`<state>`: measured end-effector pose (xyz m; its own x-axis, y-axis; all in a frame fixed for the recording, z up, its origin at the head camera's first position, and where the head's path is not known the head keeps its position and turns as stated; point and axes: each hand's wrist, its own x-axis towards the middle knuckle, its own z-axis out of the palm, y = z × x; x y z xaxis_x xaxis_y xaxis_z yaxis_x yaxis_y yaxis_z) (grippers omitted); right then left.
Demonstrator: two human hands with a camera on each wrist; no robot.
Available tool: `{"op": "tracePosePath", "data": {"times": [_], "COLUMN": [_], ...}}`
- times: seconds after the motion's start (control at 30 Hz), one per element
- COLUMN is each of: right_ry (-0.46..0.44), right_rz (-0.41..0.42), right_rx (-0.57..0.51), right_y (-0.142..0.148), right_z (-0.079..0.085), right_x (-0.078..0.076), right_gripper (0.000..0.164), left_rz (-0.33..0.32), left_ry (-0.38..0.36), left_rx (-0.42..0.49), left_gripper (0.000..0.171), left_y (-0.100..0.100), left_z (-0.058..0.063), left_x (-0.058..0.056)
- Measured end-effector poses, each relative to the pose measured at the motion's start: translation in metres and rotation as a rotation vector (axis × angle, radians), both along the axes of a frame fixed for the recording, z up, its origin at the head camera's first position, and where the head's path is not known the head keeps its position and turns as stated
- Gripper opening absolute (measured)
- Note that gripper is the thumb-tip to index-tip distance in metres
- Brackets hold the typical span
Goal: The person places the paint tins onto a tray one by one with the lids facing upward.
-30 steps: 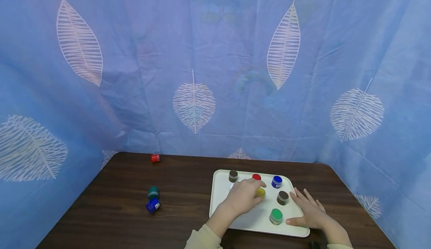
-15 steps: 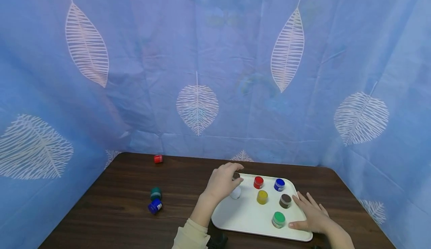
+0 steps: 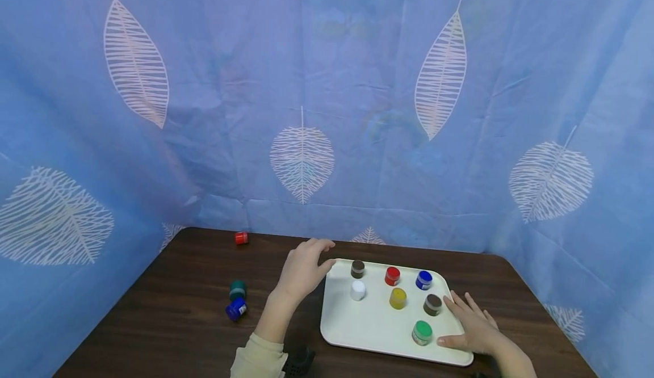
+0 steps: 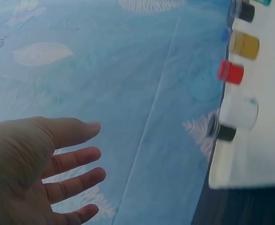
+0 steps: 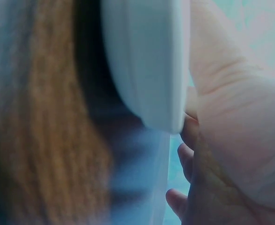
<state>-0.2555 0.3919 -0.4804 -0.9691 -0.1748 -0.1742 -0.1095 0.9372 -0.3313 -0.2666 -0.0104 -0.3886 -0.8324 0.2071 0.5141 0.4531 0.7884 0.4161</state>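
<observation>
My left hand (image 3: pixel 302 269) hovers just beyond the left edge of a white tray (image 3: pixel 352 327), holding nothing; its fingers are spread apart in the left wrist view. On the tray stand small paint jars: dark brown (image 3: pixel 357 269), white (image 3: pixel 357 290), red (image 3: pixel 392 276), yellow (image 3: pixel 398 298), blue (image 3: pixel 424 280), a second brown one (image 3: pixel 432 305) and green (image 3: pixel 422 332). At the tray's right edge rests my right hand (image 3: pixel 474 328), fingers spread, thumb over the tray close to the green jar. The right wrist view shows its palm (image 5: pixel 245 122) beside the tray's side.
To the left on the dark wooden table (image 3: pixel 168 310), a teal jar (image 3: pixel 237 290) touches or nearly touches a tipped blue jar (image 3: pixel 236 309). Near the back edge lies another red jar (image 3: pixel 241 238). A blue leaf-patterned curtain (image 3: pixel 357 139) hangs around the table.
My left hand has moved left, from over the yellow jar, past the brown and white jars and off the tray. The right hand stays at the tray's edge.
</observation>
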Motion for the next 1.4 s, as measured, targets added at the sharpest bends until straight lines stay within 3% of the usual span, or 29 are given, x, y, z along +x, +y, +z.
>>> {"op": "tracePosePath", "data": {"times": [0.5, 0.73, 1.13, 1.27, 1.4], "right_ry": [-0.009, -0.014, -0.018, -0.019, -0.014], "right_rz": [-0.02, -0.004, -0.006, -0.012, -0.013], "right_rx": [-0.005, -0.005, -0.045, -0.025, -0.007], "right_y": [0.002, 0.0, 0.0, 0.0, -0.002], "right_z": [-0.002, 0.004, 0.002, 0.001, 0.003], "right_x": [-0.002, -0.001, 0.002, 0.001, 0.002], "right_gripper": [0.106, 0.102, 0.104, 0.104, 0.102], "left_rz": [0.111, 0.127, 0.098, 0.123, 0.157], "left_ry": [0.114, 0.12, -0.054, -0.178, -0.349], "left_rx": [-0.133, -0.244, -0.412, -0.471, -0.519], "left_gripper": [0.027, 0.027, 0.026, 0.03, 0.041], "left_y": [-0.07, -0.099, -0.152, -0.165, -0.173], "left_z": [-0.011, -0.027, -0.042, -0.042, -0.041], "left_x": [0.015, 0.023, 0.034, 0.035, 0.031]}}
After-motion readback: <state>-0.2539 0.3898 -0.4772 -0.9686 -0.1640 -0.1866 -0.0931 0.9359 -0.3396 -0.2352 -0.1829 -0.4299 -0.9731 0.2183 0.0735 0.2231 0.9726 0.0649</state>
